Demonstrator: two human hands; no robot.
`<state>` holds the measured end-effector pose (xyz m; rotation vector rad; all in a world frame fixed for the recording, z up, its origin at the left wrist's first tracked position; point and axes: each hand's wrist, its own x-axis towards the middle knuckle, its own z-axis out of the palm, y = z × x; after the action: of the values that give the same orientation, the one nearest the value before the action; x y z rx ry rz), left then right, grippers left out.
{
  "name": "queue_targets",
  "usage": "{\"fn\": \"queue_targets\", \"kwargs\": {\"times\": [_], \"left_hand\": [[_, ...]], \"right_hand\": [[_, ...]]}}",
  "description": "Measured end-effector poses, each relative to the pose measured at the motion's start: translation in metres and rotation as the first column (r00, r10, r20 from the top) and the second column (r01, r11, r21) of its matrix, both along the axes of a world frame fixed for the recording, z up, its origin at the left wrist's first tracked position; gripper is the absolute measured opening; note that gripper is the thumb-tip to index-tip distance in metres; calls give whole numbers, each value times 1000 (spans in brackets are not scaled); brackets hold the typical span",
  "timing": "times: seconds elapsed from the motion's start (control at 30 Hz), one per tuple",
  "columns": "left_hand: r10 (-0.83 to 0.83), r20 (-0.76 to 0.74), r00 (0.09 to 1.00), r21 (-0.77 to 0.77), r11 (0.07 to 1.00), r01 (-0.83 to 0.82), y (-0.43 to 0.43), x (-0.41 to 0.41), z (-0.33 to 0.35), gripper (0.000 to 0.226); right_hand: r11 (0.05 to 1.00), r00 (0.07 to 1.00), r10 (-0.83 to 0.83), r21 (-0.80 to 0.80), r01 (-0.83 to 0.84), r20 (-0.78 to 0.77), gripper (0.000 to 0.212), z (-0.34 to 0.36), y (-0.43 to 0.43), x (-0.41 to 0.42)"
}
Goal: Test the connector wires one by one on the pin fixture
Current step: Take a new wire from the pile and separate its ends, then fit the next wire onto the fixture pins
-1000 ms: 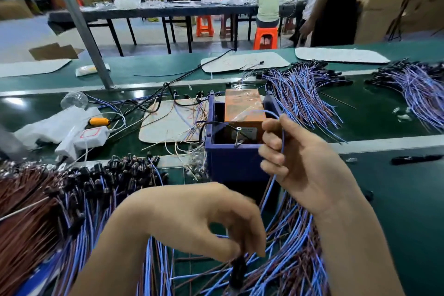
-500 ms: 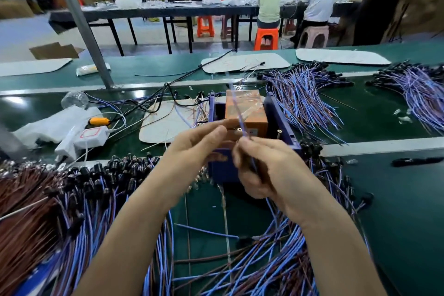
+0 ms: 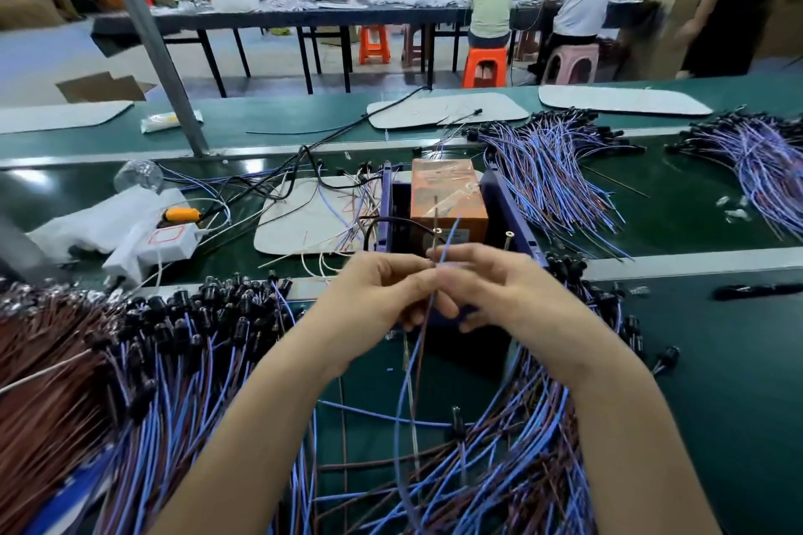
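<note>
The pin fixture [image 3: 517, 222] is a blue open box with an orange block inside and two brass pins on its near edge. My left hand [image 3: 373, 300] and my right hand [image 3: 499, 291] meet just in front of it. Both pinch the same connector wire [image 3: 419, 356], a blue and a brown lead. Its two bare ends stick up between my fingertips, close to the left pin. The rest of the wire hangs down to the belt. A big heap of connector wires [image 3: 143, 382] with black plugs lies at my left.
More blue and brown wires [image 3: 512, 460] pile under my right forearm. Further bundles [image 3: 552, 178] lie right of the fixture and another bundle [image 3: 764, 161] at the far right. A white mat [image 3: 304, 222], cables and a white adapter [image 3: 169, 243] sit left of the fixture. People work at tables behind.
My left hand came up from the wires near the bottom edge to join the right in front of the fixture. Both now hold one wire with its ends upright.
</note>
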<state>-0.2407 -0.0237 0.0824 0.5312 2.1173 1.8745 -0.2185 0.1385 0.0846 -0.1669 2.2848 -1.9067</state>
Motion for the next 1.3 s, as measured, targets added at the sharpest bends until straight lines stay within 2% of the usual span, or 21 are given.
{"fn": "queue_targets", "kwargs": {"times": [0.07, 0.13, 0.37, 0.5, 0.77, 0.9, 1.3], "left_hand": [[-21, 40, 999, -17, 1000, 22, 8, 3, -4, 23], [-35, 77, 996, -2, 999, 35, 13, 4, -7, 23], [-35, 129, 991, 15, 999, 33, 16, 2, -14, 24], [-33, 164, 986, -26, 999, 38, 17, 1, -17, 21], [75, 172, 982, -86, 994, -60, 18, -4, -25, 13], [103, 144, 984, -172, 982, -78, 18, -6, -29, 12], [138, 186, 973, -170, 980, -106, 18, -9, -33, 27]], "right_hand": [[987, 992, -125, -107, 121, -30, 14, -2, 5, -3], [977, 980, -190, -111, 183, -57, 15, -6, 6, -5], [967, 973, -222, -145, 210, -69, 15, -9, 2, -8], [962, 958, -272, -41, 269, -86, 15, -12, 4, -10], [957, 955, -283, 42, 287, -86, 21, -27, 0, -19], [948, 952, -297, 97, 303, -73, 20, -30, -1, -22], [956, 960, -277, 86, 280, -41, 19, -29, 4, -21]]}}
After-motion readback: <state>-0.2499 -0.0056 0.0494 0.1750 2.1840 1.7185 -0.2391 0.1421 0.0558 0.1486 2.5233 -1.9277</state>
